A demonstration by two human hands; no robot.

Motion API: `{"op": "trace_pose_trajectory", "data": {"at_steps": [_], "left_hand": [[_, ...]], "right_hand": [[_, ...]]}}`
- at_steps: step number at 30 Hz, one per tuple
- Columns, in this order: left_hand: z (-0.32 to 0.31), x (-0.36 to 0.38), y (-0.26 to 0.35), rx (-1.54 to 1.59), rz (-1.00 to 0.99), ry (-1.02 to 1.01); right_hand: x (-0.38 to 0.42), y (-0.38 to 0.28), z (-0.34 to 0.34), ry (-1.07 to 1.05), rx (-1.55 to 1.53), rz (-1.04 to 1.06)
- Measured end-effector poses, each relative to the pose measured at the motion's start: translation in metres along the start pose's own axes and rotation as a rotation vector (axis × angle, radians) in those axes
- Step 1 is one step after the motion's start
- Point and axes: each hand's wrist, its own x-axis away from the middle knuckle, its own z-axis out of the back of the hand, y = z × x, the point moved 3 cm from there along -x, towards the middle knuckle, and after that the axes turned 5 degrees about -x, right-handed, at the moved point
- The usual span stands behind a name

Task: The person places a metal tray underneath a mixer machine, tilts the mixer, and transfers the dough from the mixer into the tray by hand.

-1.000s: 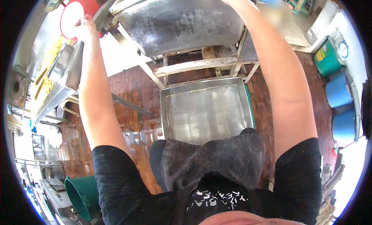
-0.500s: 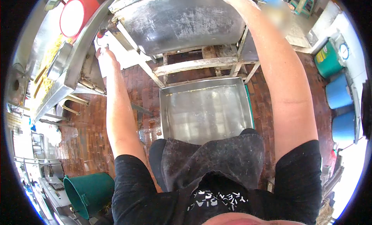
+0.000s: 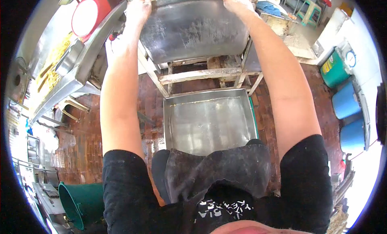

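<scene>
A large, dull metal basin rests tilted on a wooden frame in front of me. My left hand grips its rim at the left. At the right side of the rim, my right hand holds on, dusted with white. Below the frame, an empty square metal tray lies on the wet brick floor. Both arms reach up and forward over it.
A steel counter with a red-rimmed round lid and yellow strips stands at the left. A green bucket sits low left. One green and two blue barrels line the right wall.
My left hand left the red lid on the counter, swung right past the counter edge, and now grips the basin's left rim. The right hand stayed on the rim.
</scene>
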Motion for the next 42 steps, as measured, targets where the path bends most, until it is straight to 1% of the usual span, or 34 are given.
{"op": "trace_pose_trajectory", "data": {"at_steps": [2, 3, 4, 5, 6, 8, 10, 11, 14, 16, 17, 20, 21, 24, 28, 29, 33, 36, 37, 40, 42], "left_hand": [[-0.007, 0.003, 0.005, -0.058, -0.152, -0.158], [0.002, 0.009, 0.019, -0.14, -0.166, -0.172], [0.004, 0.009, 0.019, -0.189, -0.174, -0.171], [0.002, 0.005, 0.023, -0.235, -0.186, -0.166], [-0.002, 0.007, 0.024, -0.282, -0.196, -0.168], [-0.001, 0.017, 0.023, -0.277, -0.25, -0.057], [0.0, 0.029, 0.024, -0.325, -0.297, 0.012], [-0.001, 0.033, 0.02, -0.323, -0.295, 0.01], [0.005, 0.04, 0.025, -0.274, -0.298, 0.029], [0.016, 0.06, 0.032, -0.188, -0.293, 0.075], [-0.001, 0.062, 0.021, -0.162, -0.317, 0.237], [0.014, 0.088, 0.033, -0.137, -0.361, 0.373], [0.018, 0.097, 0.036, -0.133, -0.326, 0.336], [0.024, 0.121, 0.039, -0.103, -0.278, 0.264], [0.025, 0.156, 0.036, -0.068, -0.274, 0.288], [0.027, 0.165, 0.038, -0.06, -0.234, 0.244], [0.031, 0.203, 0.04, 0.004, -0.208, 0.259], [0.02, 0.232, 0.03, 0.064, -0.205, 0.246], [0.012, 0.243, 0.024, 0.089, -0.206, 0.219], [0.005, 0.274, 0.02, 0.095, -0.186, 0.197], [-0.003, 0.295, 0.013, 0.115, -0.158, 0.166]], "right_hand": [[-0.002, 0.007, -0.013, 0.121, -0.087, -0.089], [0.001, 0.006, -0.018, 0.138, -0.079, -0.075], [0.002, 0.008, -0.022, 0.158, -0.069, -0.064], [0.006, 0.006, -0.011, 0.184, -0.055, -0.056], [0.009, 0.004, -0.003, 0.121, -0.072, -0.078], [0.013, -0.001, 0.008, -0.012, -0.115, -0.125], [0.027, -0.005, 0.013, 0.021, -0.192, -0.106], [0.032, -0.006, 0.013, 0.035, -0.232, -0.095], [0.045, -0.008, 0.014, 0.101, -0.219, -0.076], [0.053, -0.003, -0.011, 0.462, 0.004, 0.066], [0.054, -0.002, -0.021, 0.642, 0.12, 0.144], [0.073, -0.008, -0.025, 0.666, 0.002, 0.134], [0.08, -0.01, -0.026, 0.696, -0.011, 0.134], [0.1, -0.015, -0.032, 0.714, -0.067, 0.108], [0.131, -0.023, -0.038, 0.697, -0.135, 0.081], [0.14, -0.022, -0.043, 0.658, -0.159, 0.071], [0.177, -0.027, -0.06, 0.585, -0.201, 0.025], [0.204, -0.031, -0.078, 0.548, -0.194, 0.004], [0.213, -0.031, -0.085, 0.472, -0.22, -0.032], [0.24, -0.035, -0.102, 0.457, -0.199, -0.024], [0.256, -0.041, -0.106, 0.389, -0.251, -0.054]]}}
